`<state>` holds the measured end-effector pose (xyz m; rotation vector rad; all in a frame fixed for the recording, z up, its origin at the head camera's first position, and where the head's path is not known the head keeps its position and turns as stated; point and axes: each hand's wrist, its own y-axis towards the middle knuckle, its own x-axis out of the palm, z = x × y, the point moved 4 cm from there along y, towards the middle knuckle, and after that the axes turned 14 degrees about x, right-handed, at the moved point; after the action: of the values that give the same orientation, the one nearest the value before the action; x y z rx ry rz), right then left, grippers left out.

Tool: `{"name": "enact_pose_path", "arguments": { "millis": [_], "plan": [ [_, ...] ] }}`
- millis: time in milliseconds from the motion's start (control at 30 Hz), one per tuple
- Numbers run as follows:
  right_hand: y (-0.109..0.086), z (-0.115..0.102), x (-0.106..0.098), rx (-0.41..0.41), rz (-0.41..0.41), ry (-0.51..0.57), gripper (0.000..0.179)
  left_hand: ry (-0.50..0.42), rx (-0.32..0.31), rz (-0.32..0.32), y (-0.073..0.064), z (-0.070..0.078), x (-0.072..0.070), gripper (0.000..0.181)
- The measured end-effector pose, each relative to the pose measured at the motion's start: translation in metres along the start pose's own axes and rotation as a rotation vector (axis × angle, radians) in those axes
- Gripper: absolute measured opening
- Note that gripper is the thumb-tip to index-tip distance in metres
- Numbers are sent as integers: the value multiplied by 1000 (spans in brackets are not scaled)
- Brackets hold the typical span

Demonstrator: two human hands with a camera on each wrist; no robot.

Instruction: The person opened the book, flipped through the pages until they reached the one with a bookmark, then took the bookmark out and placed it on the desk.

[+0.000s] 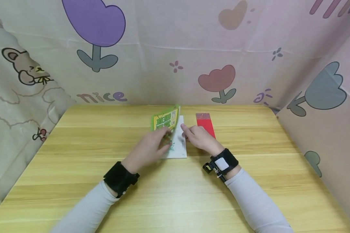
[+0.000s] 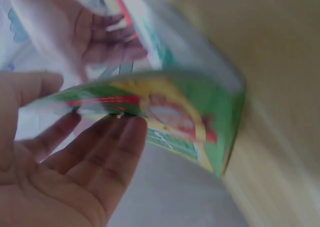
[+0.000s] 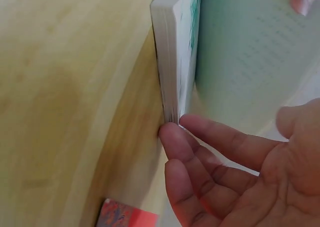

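Note:
A book (image 1: 179, 147) with a green and yellow cover lies on the table, its front cover (image 1: 164, 119) raised and swung to the left over a white first page with a green print. My left hand (image 1: 150, 147) holds this cover, thumb on the inner side and fingers against the printed outside (image 2: 170, 112). At the book's right edge is my right hand (image 1: 201, 139). Its fingertips touch the corner of the page block (image 3: 170, 62), while the thumb stands away from it. Just beyond the right hand lies a red strip (image 1: 205, 123) with a patterned greyish end.
The wooden table (image 1: 163, 200) runs back to a printed cloth (image 1: 151, 74) with flowers and the word "nice". More cloth hangs along the left and right sides. Each wrist wears a black band (image 1: 121, 178).

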<state>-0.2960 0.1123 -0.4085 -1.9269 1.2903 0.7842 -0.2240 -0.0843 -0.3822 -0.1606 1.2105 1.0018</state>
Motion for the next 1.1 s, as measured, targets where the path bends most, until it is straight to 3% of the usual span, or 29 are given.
{"name": "enact_pose_path", "arguments": {
  "millis": [100, 333, 400, 533, 767, 867, 1100],
  "plan": [
    [0, 1, 0, 7, -2, 27, 65, 21, 2, -75, -2, 2, 14, 37],
    [1, 2, 2, 50, -11, 9, 25, 17, -6, -200, -10, 5, 30, 35],
    [1, 3, 3, 66, -8, 5, 29, 14, -14, -223, -12, 5, 32, 35],
    [0, 6, 4, 89, 1, -10, 53, 11, -31, -268, -15, 8, 35, 39],
    [-1, 10, 7, 44, -16, -64, 50, 3, -7, -290, -16, 13, 42, 44],
    [-1, 12, 9, 49, -24, -61, 57, -16, -14, -292, -17, 13, 43, 44],
    [-3, 10, 5, 22, -9, -47, 57, -96, -48, -254, -21, 6, 32, 56]
  ]
}}
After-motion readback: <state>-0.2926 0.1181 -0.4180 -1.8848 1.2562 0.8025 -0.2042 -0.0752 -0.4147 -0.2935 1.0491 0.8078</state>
